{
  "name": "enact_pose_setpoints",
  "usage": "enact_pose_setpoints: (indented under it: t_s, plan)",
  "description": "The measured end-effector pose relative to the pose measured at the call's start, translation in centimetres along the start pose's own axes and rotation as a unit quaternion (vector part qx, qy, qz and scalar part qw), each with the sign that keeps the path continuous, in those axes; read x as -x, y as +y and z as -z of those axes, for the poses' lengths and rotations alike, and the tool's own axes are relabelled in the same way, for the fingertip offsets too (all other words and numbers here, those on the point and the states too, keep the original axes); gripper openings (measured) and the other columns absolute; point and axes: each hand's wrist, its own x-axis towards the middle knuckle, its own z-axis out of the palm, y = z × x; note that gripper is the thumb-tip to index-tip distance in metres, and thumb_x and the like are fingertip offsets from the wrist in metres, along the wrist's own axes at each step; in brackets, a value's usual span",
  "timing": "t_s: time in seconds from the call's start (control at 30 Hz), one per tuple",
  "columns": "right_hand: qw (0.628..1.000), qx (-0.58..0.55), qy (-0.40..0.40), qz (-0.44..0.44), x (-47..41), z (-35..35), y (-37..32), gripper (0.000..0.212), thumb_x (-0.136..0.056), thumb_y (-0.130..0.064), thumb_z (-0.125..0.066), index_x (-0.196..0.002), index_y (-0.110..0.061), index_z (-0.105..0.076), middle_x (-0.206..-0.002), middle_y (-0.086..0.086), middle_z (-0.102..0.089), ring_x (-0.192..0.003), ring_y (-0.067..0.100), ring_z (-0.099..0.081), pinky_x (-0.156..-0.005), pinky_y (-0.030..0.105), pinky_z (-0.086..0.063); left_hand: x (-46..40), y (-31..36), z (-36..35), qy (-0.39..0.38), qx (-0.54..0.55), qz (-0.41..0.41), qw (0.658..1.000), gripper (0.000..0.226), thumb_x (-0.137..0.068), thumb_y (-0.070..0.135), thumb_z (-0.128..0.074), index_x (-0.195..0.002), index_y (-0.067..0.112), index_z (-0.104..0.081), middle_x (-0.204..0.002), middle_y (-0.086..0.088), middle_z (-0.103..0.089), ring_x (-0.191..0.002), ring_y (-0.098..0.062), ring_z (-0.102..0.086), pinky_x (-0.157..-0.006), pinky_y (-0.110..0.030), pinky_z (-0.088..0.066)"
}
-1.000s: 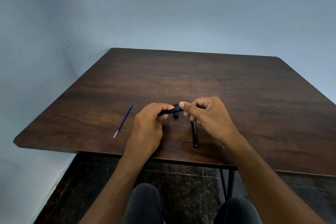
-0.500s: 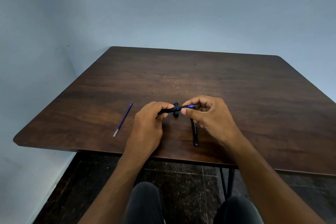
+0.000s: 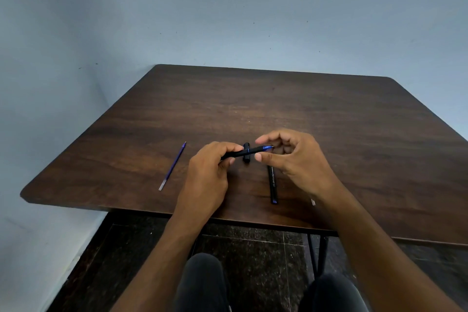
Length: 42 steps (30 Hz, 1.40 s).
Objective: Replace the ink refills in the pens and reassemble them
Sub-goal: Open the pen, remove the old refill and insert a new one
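My left hand (image 3: 210, 172) grips a black pen (image 3: 249, 151) with a blue tip, held level just above the table and pointing right. My right hand (image 3: 293, 157) hovers at the tip with fingers curled and apart, not touching the pen. Behind the held pen a black cap (image 3: 246, 152) lies on the wood. A second black pen barrel (image 3: 272, 183) rests on the table under my right hand, pointing toward me. A loose blue refill (image 3: 173, 166) lies to the left of my left hand. A small pale piece (image 3: 313, 201) shows by my right wrist.
The dark wooden table (image 3: 278, 104) stands in a corner, with pale blue walls behind and to the left. Its near edge runs just below my wrists. Black metal legs and a dark tiled floor show beneath, with my knees at the bottom.
My right hand let go of the pen's tip end and opened, drawing slightly right. The blue tip now shows. My left hand kept hold of the pen.
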Motion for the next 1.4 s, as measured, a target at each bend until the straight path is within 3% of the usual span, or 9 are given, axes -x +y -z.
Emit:
enact_pose_setpoints:
  t_s: [0.23, 0.37, 0.43, 0.53, 0.63, 0.77, 1.0, 1.17, 1.4]
  plan:
    - [1.000, 0.010, 0.028, -0.008, 0.21, -0.19, -0.08, 0.009, -0.085, -0.032, -0.080, -0.083, -0.024, -0.078, -0.053, -0.015, -0.063, -0.045, -0.002, -0.049, -0.048, 0.009, -0.037, 0.00, -0.08, -0.08, 0.002, -0.006, -0.002, 1.000, 0.030, -0.090, 0.000, -0.066, -0.114, 0.017, -0.070, -0.109, 0.007, -0.069, -0.102, 0.005, -0.055, -0.091, 0.000, -0.036]
    - [0.999, 0.023, 0.039, -0.018, 0.17, -0.48, -0.21, 0.031, -0.083, -0.050, -0.075, -0.074, -0.021, -0.075, -0.062, 0.009, -0.070, -0.052, 0.014, -0.056, -0.055, 0.029, -0.048, 0.01, -0.04, -0.08, 0.006, -0.005, -0.007, 1.000, 0.029, -0.090, -0.001, -0.066, -0.113, 0.016, -0.071, -0.109, 0.007, -0.069, -0.102, 0.004, -0.056, -0.091, -0.001, -0.036]
    - [0.998, 0.027, 0.046, -0.021, 0.24, -0.47, -0.16, 0.035, -0.078, -0.055, -0.075, -0.079, -0.021, -0.077, -0.067, 0.005, -0.073, -0.056, 0.015, -0.061, -0.059, 0.031, -0.051, 0.00, -0.02, -0.06, 0.005, -0.004, -0.005, 1.000, 0.029, -0.090, -0.001, -0.066, -0.113, 0.017, -0.071, -0.109, 0.008, -0.068, -0.102, 0.006, -0.054, -0.091, 0.000, -0.036]
    - [0.999, 0.016, 0.034, -0.015, 0.43, -0.19, -0.03, 0.028, -0.076, -0.036, -0.085, -0.100, -0.024, -0.076, -0.086, 0.001, -0.076, -0.072, 0.019, -0.069, -0.067, 0.030, -0.057, 0.02, -0.07, -0.06, 0.002, -0.003, -0.001, 1.000, 0.031, -0.091, 0.000, -0.065, -0.114, 0.019, -0.070, -0.107, 0.013, -0.066, -0.097, 0.013, -0.054, -0.090, 0.001, -0.035]
    - [1.000, -0.009, 0.017, -0.002, 0.57, -0.03, 0.13, 0.020, -0.080, -0.018, -0.085, -0.098, -0.022, -0.077, -0.087, 0.005, -0.077, -0.067, 0.012, -0.066, -0.060, 0.019, -0.053, -0.03, -0.14, -0.16, 0.003, -0.004, -0.003, 1.000, 0.032, -0.090, -0.001, -0.066, -0.113, 0.020, -0.071, -0.106, 0.014, -0.066, -0.099, 0.021, -0.051, -0.089, 0.002, -0.033]
    - [0.999, -0.004, 0.033, -0.011, 0.50, -0.12, 0.09, 0.013, -0.082, -0.021, -0.083, -0.094, -0.023, -0.078, -0.082, 0.004, -0.077, -0.063, 0.021, -0.064, -0.060, 0.024, -0.051, -0.12, -0.17, -0.32, 0.000, -0.007, -0.002, 1.000, 0.031, -0.090, 0.000, -0.066, -0.114, 0.020, -0.070, -0.106, 0.017, -0.063, -0.100, 0.023, -0.050, -0.088, 0.003, -0.033]
    - [0.999, 0.004, 0.036, -0.012, 0.33, -0.16, -0.14, 0.014, -0.082, -0.021, -0.084, -0.095, -0.020, -0.079, -0.072, -0.003, -0.072, -0.054, -0.002, -0.055, -0.051, 0.011, -0.041, 0.01, -0.11, -0.15, 0.000, -0.003, 0.004, 1.000, 0.030, -0.091, 0.001, -0.065, -0.115, 0.019, -0.070, -0.107, 0.013, -0.066, -0.098, 0.018, -0.052, -0.088, 0.002, -0.034]
    - [0.999, -0.028, 0.033, -0.023, 0.37, 0.03, 0.14, 0.014, -0.084, -0.016, -0.082, -0.098, -0.018, -0.078, -0.053, -0.012, -0.060, -0.042, 0.000, -0.044, -0.045, 0.010, -0.036, -0.02, 0.02, -0.10, -0.005, -0.002, 0.002, 1.000, 0.031, -0.092, 0.000, -0.065, -0.116, 0.019, -0.071, -0.109, 0.009, -0.068, -0.097, 0.008, -0.056, -0.090, 0.001, -0.035]
    - [0.998, 0.032, 0.060, -0.017, 0.27, -0.36, -0.11, 0.010, -0.081, -0.025, -0.084, -0.090, -0.021, -0.080, -0.054, -0.014, -0.063, -0.046, 0.000, -0.049, -0.047, 0.010, -0.038, 0.21, -0.10, -0.02, 0.027, -0.018, -0.006, 0.999, 0.031, -0.087, -0.002, -0.069, -0.112, 0.016, -0.074, -0.106, 0.004, -0.073, -0.099, -0.001, -0.060, -0.091, -0.001, -0.037]
